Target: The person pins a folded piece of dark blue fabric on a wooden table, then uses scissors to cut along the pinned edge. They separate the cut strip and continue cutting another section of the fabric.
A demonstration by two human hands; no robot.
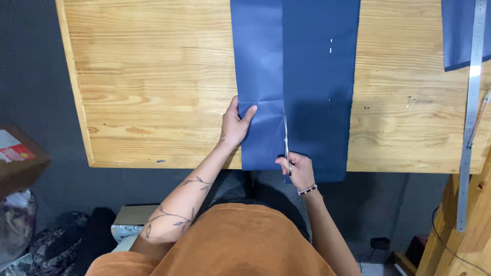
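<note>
Lying flat along the middle of the counter [153, 76], the long strip of dark blue fabric [317, 76], with its near end hanging just over the counter's front edge. Running straight up the fabric from that near end, a cut or crease line, with the left portion looking slightly paler than the right.

Cutting along this line with the scissors [286, 140], the blades pointing away from the body and resting inside the fabric near the front edge. Closing around the scissor handles, the right hand [296, 171], just at the near end of the fabric, with a beaded bracelet [307, 190] on the wrist. Pressing flat on the left portion of the fabric, the left hand [236, 125], fingers spread and not gripping anything, well to the left of the blades.

For doing this step well, probably: keeping the lower blade touching the counter, taking long and even cuts, and following the line without lifting the fabric. Keeping the flat hand beside the blades, never in front of them, and sliding it forward as the cut is advancing, so the fabric is not shifting or wrinkling.

Further right of the fabric, a long metal ruler [473, 92] lying along the counter, beside a second blue piece [456, 36] at the far right corner.
</note>
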